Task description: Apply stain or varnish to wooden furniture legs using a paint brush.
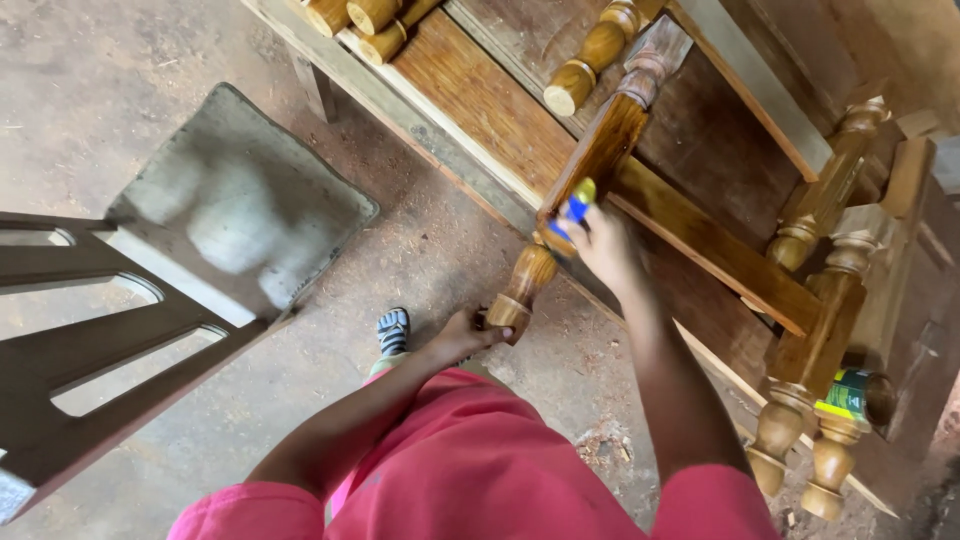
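A: Status on the turned leg [575, 200]?
B: Varnished wooden leg, tilted, lower end near, upper end far and to the right. It is laid over the near edge of the desk [470, 100]; the rounded foot end overhangs the floor [130, 60].
A: Left hand [465, 335]?
B: Placed at the foot end of that leg, fingers wrapped around the lowest knob. A closed grip is seen.
A: Right hand [605, 245]?
B: Set against the square section of the same leg, mid-length. A small blue and yellow pad [575, 207] is pinched in the fingers and pressed on the wood. Exact kind of pad cannot be told.
A: Anything else on the desk?
B: A cross rail [715, 245] runs from the leg towards the right. 2 more turned legs [815, 400] are seen at the right, feet pointing near. A green and yellow can [855, 395] is lying on its side just beside them. More turned pieces [365, 20] are stacked at the far edge, 1 light leg [595, 55] just beside the held one.
A: Floor side?
B: A dusty grey chair [215, 215] is at the left, seat up, well apart from the desk. A sandalled foot [392, 332] is visible near the left hand. Pink clothing [470, 460] fills the near edge.
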